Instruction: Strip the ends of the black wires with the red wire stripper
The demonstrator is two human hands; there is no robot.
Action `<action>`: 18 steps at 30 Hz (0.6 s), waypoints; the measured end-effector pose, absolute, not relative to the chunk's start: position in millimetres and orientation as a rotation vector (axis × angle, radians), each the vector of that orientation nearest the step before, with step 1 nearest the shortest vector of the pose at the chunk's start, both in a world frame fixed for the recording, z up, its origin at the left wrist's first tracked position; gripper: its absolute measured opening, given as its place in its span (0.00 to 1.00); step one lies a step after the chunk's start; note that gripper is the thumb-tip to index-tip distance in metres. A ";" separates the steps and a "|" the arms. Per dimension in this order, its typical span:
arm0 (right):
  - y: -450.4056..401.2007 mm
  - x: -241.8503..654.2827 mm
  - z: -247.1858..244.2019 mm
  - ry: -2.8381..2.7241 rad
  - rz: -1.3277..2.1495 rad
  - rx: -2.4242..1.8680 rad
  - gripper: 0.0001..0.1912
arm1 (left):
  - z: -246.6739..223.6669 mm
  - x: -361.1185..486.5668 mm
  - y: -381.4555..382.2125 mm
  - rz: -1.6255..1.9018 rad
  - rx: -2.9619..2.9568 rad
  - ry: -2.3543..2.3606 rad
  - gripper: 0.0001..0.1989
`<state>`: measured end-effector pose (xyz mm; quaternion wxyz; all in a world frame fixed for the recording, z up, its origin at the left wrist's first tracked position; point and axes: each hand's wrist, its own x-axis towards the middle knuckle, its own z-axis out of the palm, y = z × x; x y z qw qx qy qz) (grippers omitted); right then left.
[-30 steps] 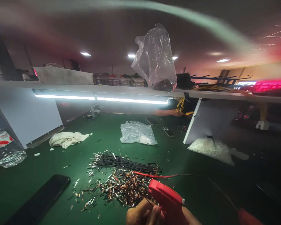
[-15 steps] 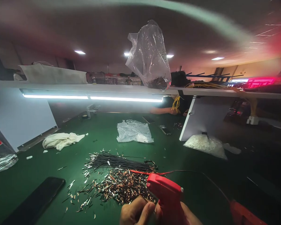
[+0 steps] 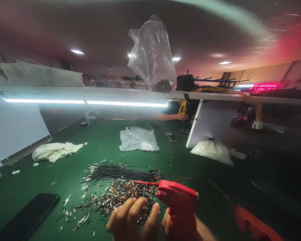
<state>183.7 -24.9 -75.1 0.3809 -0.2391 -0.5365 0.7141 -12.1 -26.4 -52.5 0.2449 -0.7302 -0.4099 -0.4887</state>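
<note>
My right hand [image 3: 167, 219] is wrapped round the grip of a red pistol-shaped hand tool [image 3: 177, 204], whose body points left. Beside it, my left hand [image 3: 134, 219] reaches over the near edge of a heap of small copper and silver-coloured pieces with dark ends [image 3: 115, 197]. Its fingers are curved and apart, and I see nothing between them. Behind the heap lies a bundle of thin black wires [image 3: 120, 172], with metal ends at the left. A thin red piece [image 3: 145, 182] lies between heap and bundle.
On the green table lie a phone [image 3: 27, 214], a white cloth [image 3: 55, 151], a clear plastic bag [image 3: 139, 139], a bag of white pieces [image 3: 212, 152] and a red corded object [image 3: 256, 224]. A white shelf [image 3: 125, 92] crosses above. Another person's arm [image 3: 169, 116] rests across the table.
My left hand has opened from a pinch beside the tool and moved left over the heap. My right hand keeps hold of the red tool. The view has shifted slightly right.
</note>
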 end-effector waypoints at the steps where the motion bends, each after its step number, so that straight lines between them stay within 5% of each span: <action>1: -25.2 184.2 -73.8 -1.381 1.804 -0.602 0.24 | -53.8 -12.5 -24.8 -1.317 -2.069 -1.073 0.07; 8: -25.5 185.8 -41.9 -1.374 1.645 -0.575 0.23 | -73.1 -20.0 -14.9 -1.193 -2.442 -0.854 0.10; 18: -21.7 188.7 -51.8 -1.268 1.769 -0.528 0.23 | -71.9 -16.4 -15.1 -1.237 -2.180 -0.939 0.09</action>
